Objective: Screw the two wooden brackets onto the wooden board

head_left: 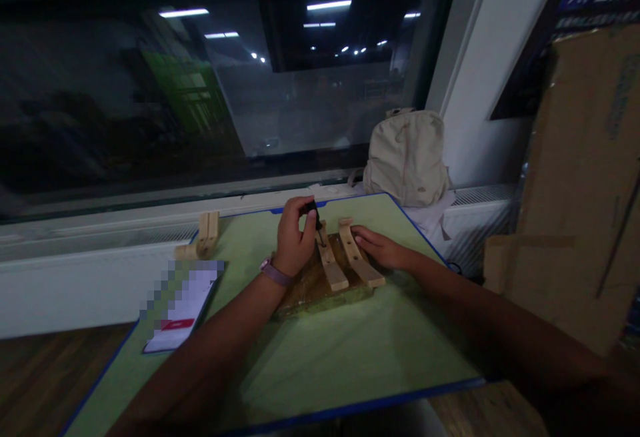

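Observation:
My left hand (294, 240) is closed around the black handle of a screwdriver (318, 219). The screwdriver tilts, its shaft reaching down to the upper part of a curved wooden piece (332, 269). A second curved wooden piece (361, 265), with dark holes in it, lies just to the right. Against the upper right side of that second piece, my right hand (379, 248) has its fingers closed; its far fingers are partly hidden. Both pieces rest on a brown wooden board (305, 287), which lies on the green table (320, 357).
Another curved wooden part (207, 234) stands at the table's far left corner. Below it lies a phone-like flat object (183, 320), partly pixelated. A beige backpack (407, 157) sits on the windowsill behind the table. Large cardboard (575, 190) stands at the right.

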Available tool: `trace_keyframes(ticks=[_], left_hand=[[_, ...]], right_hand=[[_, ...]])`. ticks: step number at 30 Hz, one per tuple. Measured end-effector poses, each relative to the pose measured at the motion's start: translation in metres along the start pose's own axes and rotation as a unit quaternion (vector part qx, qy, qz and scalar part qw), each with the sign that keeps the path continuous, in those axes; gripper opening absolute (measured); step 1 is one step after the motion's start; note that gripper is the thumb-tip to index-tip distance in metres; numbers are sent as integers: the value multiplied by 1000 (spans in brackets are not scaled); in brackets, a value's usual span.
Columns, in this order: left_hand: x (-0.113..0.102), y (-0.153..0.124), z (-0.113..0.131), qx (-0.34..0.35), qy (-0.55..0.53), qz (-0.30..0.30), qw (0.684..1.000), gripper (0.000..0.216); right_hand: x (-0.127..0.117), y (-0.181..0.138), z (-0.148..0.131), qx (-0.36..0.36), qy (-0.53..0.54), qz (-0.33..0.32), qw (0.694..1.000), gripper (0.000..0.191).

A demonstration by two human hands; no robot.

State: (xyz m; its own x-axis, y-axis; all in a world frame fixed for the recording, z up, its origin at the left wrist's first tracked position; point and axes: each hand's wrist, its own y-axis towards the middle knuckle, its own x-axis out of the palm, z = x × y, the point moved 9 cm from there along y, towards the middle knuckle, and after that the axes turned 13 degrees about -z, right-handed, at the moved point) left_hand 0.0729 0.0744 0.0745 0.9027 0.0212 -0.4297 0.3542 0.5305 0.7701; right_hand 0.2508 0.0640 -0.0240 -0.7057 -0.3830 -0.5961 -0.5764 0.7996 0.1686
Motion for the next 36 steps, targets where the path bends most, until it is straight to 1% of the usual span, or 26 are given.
trace_keyframes(ticks=[2,5,12,16,19,21,24,30,36], left_hand=[[-3,1,5,14,20,10,1000,23],[-3,1,7,12,36,9,999,23],[2,-1,1,-13,-12,-6,1000,28],[1,1,7,12,0,-4,1000,25],[-4,2,14,33,31,15,999,23],[-6,2,15,36,40,27,998,21],[-7,1,13,30,40,35,998,19],[-7,0,5,10,35,41,999,22],[1,0,-2,-23,-15,7,1000,24]], right_hand=[[0,0,-1,-3,1,1,1000,54],[-1,-1,-3,-7,3,6,1000,53],[0,0,-3,-4,-11,-4,1000,51],[0,0,0,0,-8,-2,1000,49],[0,-1,0,7,-10,-4,1000,50],[0,-1,0,12,-14,-4,1000,51],[-1,-2,0,11,-10,-1,1000,51],[-1,-2,4,5,2,5,1000,52],[-1,-1,6,12,-6,3,1000,54]])
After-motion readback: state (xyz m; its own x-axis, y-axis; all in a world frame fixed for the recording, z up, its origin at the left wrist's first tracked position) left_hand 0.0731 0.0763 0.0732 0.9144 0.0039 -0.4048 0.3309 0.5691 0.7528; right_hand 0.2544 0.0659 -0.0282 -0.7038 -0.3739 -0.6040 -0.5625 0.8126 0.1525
